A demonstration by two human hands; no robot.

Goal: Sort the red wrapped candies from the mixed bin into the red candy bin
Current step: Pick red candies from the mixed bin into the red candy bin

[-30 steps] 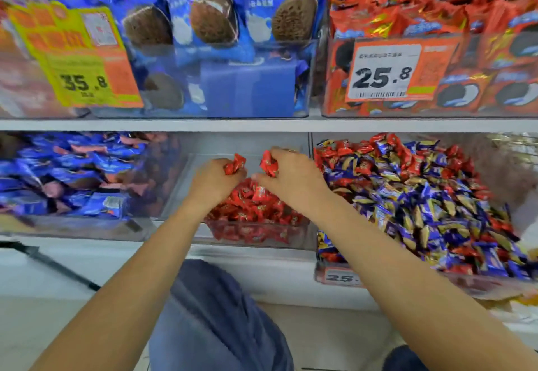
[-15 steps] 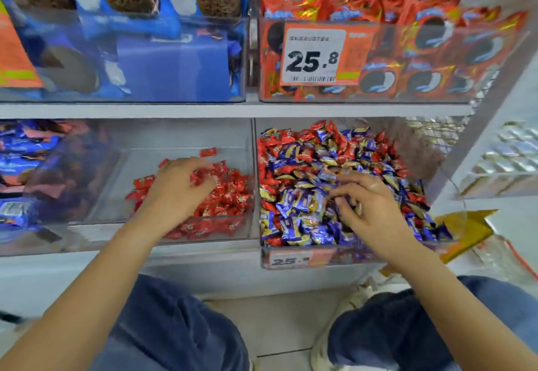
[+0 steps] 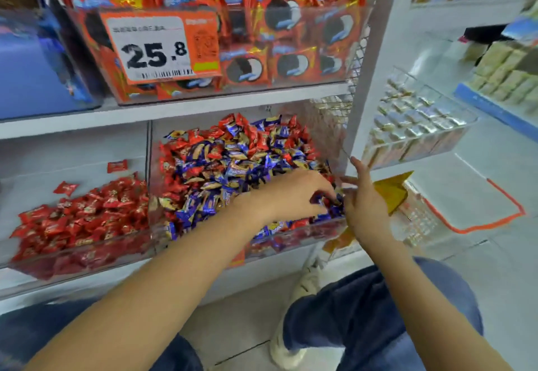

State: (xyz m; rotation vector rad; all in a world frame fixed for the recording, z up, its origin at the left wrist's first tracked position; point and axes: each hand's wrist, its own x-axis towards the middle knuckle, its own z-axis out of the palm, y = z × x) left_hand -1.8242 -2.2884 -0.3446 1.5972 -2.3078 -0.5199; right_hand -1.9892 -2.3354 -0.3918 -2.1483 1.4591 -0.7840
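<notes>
Both my hands dig at the front right corner of the mixed bin (image 3: 305, 226).
Left hand (image 3: 294, 193) curls its fingers into the blue and red sweets; right hand (image 3: 364, 204) is partly spread, grip unclear. One red candy bin (image 3: 87, 257) sits just left, two loose red candies (image 3: 117, 165) behind its heap.

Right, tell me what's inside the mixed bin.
The mixed bin holds heaped red, blue and gold wrapped candies. Both hands dig at its front right corner, covering the candies beneath; deeper layers are hidden.
</notes>
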